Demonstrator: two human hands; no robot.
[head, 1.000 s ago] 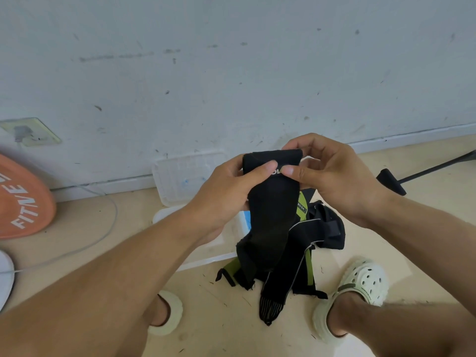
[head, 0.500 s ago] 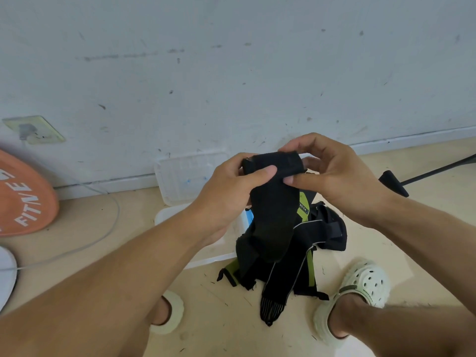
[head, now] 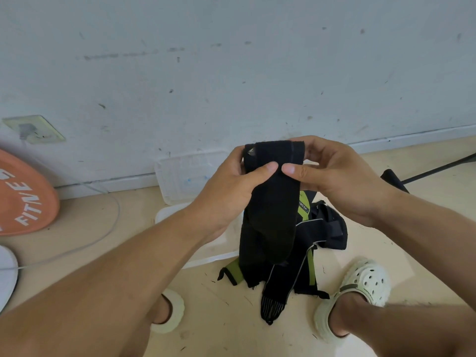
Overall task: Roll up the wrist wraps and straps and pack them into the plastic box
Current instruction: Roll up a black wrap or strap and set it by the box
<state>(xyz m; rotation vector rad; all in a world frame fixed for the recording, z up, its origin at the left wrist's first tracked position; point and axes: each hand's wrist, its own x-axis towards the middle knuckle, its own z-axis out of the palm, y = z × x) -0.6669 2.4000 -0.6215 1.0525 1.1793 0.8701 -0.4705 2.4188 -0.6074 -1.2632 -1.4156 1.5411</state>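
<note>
A black wrist wrap [head: 271, 207] hangs in front of me, its top end partly rolled. My left hand [head: 231, 186] grips the left side of that roll, thumb pressed on the front. My right hand [head: 332, 173] pinches the right side, thumb on the front and fingers behind. On the floor below lies a pile of black and green straps [head: 316, 228]. A clear plastic box [head: 185, 176] stands against the wall behind my hands, partly hidden by them, with its lid [head: 213, 258] lying flat on the floor under my left forearm.
An orange weight plate [head: 23, 194] leans on the wall at left, with a white cable [head: 103, 228] curving over the floor. A black bar [head: 427, 173] lies at right. My feet in pale clogs [head: 358, 292] stand on the beige floor.
The rolled top of the wrap has grown thicker as both hands turned it. The hanging tail has shortened and lifted a little off the pile.
</note>
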